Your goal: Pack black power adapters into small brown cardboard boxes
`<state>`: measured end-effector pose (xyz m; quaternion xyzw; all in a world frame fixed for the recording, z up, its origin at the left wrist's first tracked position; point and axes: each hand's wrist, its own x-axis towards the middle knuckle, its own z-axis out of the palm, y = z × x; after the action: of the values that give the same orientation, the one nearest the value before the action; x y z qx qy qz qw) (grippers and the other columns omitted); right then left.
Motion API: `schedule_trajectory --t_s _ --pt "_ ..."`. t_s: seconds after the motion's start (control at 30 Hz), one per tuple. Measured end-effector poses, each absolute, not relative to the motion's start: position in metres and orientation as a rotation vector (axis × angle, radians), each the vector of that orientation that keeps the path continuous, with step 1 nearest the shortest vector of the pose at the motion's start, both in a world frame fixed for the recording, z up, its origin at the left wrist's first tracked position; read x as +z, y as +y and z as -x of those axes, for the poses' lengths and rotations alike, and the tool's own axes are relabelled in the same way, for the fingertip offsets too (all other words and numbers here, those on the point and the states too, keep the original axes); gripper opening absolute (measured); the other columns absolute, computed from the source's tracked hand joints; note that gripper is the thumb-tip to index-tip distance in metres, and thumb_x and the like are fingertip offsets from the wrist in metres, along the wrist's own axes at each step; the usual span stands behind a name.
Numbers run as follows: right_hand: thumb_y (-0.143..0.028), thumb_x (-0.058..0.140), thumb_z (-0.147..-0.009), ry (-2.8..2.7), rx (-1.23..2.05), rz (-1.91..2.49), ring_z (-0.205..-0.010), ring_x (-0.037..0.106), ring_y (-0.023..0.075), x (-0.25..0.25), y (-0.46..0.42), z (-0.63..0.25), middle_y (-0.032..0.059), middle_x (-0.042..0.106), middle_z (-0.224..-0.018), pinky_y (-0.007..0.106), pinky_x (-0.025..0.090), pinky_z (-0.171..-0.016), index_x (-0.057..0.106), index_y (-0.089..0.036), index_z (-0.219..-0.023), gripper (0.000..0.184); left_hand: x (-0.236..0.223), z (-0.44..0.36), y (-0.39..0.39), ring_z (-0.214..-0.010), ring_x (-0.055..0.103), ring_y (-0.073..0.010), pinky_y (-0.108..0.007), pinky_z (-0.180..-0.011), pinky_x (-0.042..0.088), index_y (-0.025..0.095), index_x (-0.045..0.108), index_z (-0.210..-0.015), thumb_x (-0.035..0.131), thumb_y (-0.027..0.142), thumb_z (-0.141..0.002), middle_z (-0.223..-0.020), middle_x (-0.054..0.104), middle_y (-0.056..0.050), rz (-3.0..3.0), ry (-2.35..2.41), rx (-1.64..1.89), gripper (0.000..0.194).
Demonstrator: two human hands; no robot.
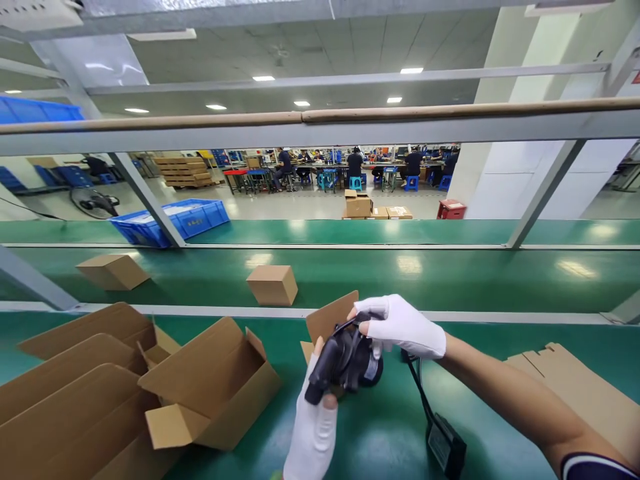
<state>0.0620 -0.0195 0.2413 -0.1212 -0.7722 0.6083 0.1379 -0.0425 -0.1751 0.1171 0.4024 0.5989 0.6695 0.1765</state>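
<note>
My left hand (313, 423), in a white glove with bare fingertips, grips a black device (345, 363) from below. It has a thick tube-like part at the left and a round body with a small label; its exact kind I cannot make out. My right hand (403, 327), gloved alike, pinches the device's upper edge. Dark cables run down beside it to a black power adapter (445, 447) on the green surface. Right behind the device stands an open cardboard box (331, 315), partly hidden by it and my hands.
Open cardboard boxes (215, 380) crowd the left. Two closed small cartons (273, 285) sit on the green belt (350, 273) beyond a white rail. Flat cardboard (580, 393) lies at right. A blue crate (173, 220) stands farther back. Metal posts and a crossbar frame the bench.
</note>
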Motion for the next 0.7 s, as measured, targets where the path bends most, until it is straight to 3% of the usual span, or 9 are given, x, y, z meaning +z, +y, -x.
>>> schedule_trajectory --t_s 0.13,0.27,0.47,0.7 --pt "-0.029 0.057 -0.076 -2.524 0.954 0.507 -0.066 0.057 0.0123 0.242 -0.014 -0.041 -0.0024 0.065 -0.076 0.023 0.041 -0.064 0.066 -0.021 -0.091 0.019 0.095 0.047 -0.179 -0.12 0.049 -0.0379 -0.057 -0.095 0.047 0.015 0.051 -0.129 0.057 0.042 -0.083 -0.127 0.056 -0.017 -1.881 2.435 1.322 0.053" --pt "-0.036 0.054 -0.077 -2.807 0.493 0.573 -0.067 0.06 0.016 0.224 -0.011 -0.02 -0.001 0.068 -0.076 0.025 0.036 -0.06 0.066 -0.024 -0.09 0.021 0.085 0.044 -0.175 -0.11 0.055 -0.0324 -0.047 -0.087 0.052 0.007 0.05 -0.127 0.048 0.032 -0.088 -0.119 0.059 -0.019 -2.361 2.653 0.979 0.046" --pt "-0.05 0.048 -0.078 -3.074 0.248 0.58 -0.068 0.063 0.0212 0.212 -0.008 0.002 0.0026 0.069 -0.076 0.027 0.032 -0.052 0.065 -0.023 -0.081 0.032 0.089 0.05 -0.176 -0.108 0.057 -0.0279 -0.041 -0.084 0.054 0.008 0.049 -0.125 0.044 0.03 -0.089 -0.116 0.061 -0.017 -2.421 2.529 1.019 0.042" --pt "-0.047 0.053 -0.076 -3.219 0.221 0.347 -0.071 0.064 0.0229 0.217 -0.01 0.01 0.005 0.07 -0.081 0.027 0.038 -0.054 0.067 -0.022 -0.089 0.031 0.093 0.058 -0.181 -0.105 0.06 -0.0262 -0.039 -0.083 0.056 0.011 0.049 -0.122 0.051 0.025 -0.084 -0.112 0.063 -0.017 -2.377 2.329 1.122 0.041"
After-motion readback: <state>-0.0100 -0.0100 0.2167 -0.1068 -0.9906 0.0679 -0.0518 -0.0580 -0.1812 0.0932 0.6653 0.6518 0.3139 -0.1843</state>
